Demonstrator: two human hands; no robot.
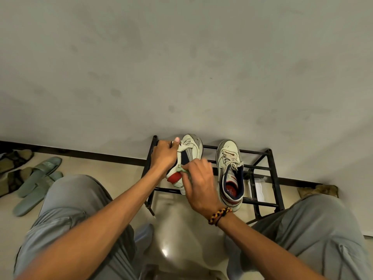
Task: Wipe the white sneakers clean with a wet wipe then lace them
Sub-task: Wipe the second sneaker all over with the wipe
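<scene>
The left sneaker [188, 156], tipped on its side atop the black rack [262, 170], is gripped by the left hand [164, 154]. The right hand [198, 180] pinches a crumpled wipe [180, 168] against its side. Right of that hand, the second sneaker [230, 172] stands upright.

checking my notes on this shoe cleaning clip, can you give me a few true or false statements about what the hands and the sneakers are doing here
1. The left hand holds the tilted sneaker on the black rack. True.
2. The right hand is empty. False: its fingers pinch a crumpled wet wipe against the held sneaker's side.
3. The other sneaker stands on the rack, touched by neither hand. True.
4. That other sneaker has no laces. False: laces run across its front.
5. A braided wristband is on the left wrist. False: it is on the right wrist.
</scene>
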